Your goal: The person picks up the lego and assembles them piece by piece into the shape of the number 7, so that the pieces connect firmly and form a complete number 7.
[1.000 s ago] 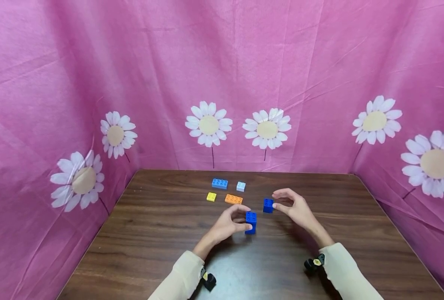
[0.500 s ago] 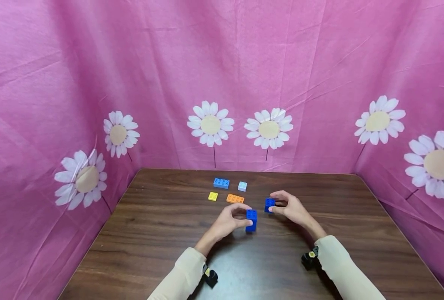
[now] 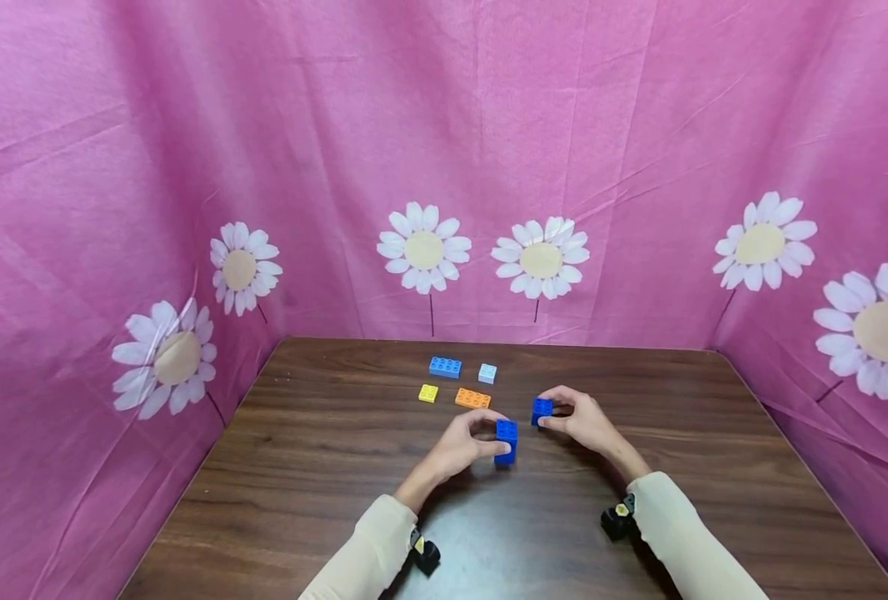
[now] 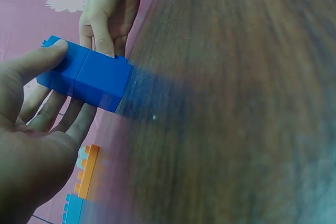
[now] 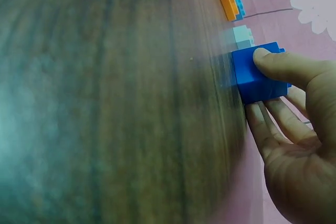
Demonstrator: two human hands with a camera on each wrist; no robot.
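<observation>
My left hand (image 3: 459, 446) grips a stack of two dark blue toy building bricks (image 3: 506, 442), thumb on the near side and fingers behind. In the left wrist view a seam divides this blue stack (image 4: 84, 72), whose base appears to meet the table. Farther back and to the right, my right hand (image 3: 586, 421) pinches a single dark blue brick (image 3: 541, 410) between thumb and fingers. The right wrist view has the thumb pressed on this brick (image 5: 260, 74), which sits at the tabletop. A short gap separates the stack from the single brick.
Behind the left hand lie an orange brick (image 3: 472, 398), a small yellow brick (image 3: 428, 393), a lighter blue brick (image 3: 445, 367) and a pale blue brick (image 3: 487, 373). They rest on the brown wooden table (image 3: 324, 467). A pink flowered curtain (image 3: 324, 167) encloses its back and sides.
My right hand has moved left and taken the single blue brick between thumb and fingers. The left hand keeps its grip on the stack. The head view has shifted slightly.
</observation>
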